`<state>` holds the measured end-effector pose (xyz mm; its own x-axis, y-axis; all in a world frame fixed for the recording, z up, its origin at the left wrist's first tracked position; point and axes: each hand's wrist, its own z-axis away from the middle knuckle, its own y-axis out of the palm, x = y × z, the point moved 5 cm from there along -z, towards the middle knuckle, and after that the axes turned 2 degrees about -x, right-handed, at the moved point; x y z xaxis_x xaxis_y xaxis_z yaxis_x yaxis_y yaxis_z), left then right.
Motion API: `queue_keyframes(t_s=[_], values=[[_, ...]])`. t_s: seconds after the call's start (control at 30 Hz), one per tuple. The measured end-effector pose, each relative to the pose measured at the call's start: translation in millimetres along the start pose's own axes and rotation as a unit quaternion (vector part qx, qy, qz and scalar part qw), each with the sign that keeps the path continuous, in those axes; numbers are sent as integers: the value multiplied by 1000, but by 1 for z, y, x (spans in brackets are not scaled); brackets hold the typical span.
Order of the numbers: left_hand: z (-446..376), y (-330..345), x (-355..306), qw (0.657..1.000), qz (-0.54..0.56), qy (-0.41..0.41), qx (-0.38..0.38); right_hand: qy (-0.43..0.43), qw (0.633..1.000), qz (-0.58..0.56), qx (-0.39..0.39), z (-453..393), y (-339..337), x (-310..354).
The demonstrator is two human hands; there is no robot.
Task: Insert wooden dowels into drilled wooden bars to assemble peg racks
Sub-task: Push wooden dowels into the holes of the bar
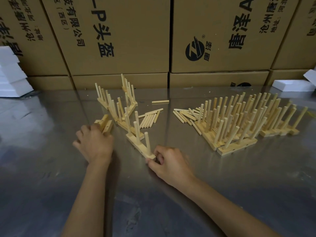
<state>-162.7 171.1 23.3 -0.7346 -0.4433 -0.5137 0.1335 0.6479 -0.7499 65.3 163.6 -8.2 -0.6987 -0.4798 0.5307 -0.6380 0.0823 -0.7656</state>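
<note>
Right hand (168, 161) pinches the near end of a pale three-dowel wooden bar (140, 144); at nine o'clock, left hand (95, 144) grips bare drilled wooden bars (105, 124) on the open reflective steel table (222, 185); printed brown cardboard boxes (119, 40) wall twelve o'clock.

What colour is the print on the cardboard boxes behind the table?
Black, on plain brown boxes; clear in the head view.

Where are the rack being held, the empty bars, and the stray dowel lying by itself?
Rack (136, 144), head view, on the bar's top face.
Empty bars (106, 124), head view, on the drilled side of one bar.
Stray dowel (160, 101), head view, on its middle.
</note>
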Motion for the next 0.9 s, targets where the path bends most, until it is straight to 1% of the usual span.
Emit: queue_keyframes(t_s=[0.13, 0.3, 0.4, 0.47, 0.57, 0.63, 0.73, 0.8, 0.83, 0.9], values=[[0, 3, 2, 1000, -4, 7, -1, 6, 999, 40, -17, -22, 18, 6], [-1, 1, 6, 1000, 5, 8, -19, 20, 998, 48, -25, -51, 34, 12], [-1, -5, 5, 996, 50, 16, -67, 17, 998, 54, -33, -58, 38, 13], [-2, -12, 5, 988, 115, 8, -105, 21, 998, 52, -40, -57, 39, 11], [-2, -23, 4, 963, 221, -13, -153, 29, 998, 38, -52, -54, 39, 7], [0, -32, -2, 944, 276, -6, -182, 38, 997, 29, -53, -53, 39, 6], [4, -43, -12, 907, 372, 4, -199, 61, 996, 12, -57, -52, 38, 5], [9, -48, -23, 879, 434, 10, -197, 92, 994, -19, -58, -51, 35, 3], [13, -50, -30, 868, 463, 9, -182, 111, 991, -44, -55, -50, 33, 1], [24, -49, -47, 850, 508, 8, -137, 145, 978, -139, -51, -47, 29, -4]])
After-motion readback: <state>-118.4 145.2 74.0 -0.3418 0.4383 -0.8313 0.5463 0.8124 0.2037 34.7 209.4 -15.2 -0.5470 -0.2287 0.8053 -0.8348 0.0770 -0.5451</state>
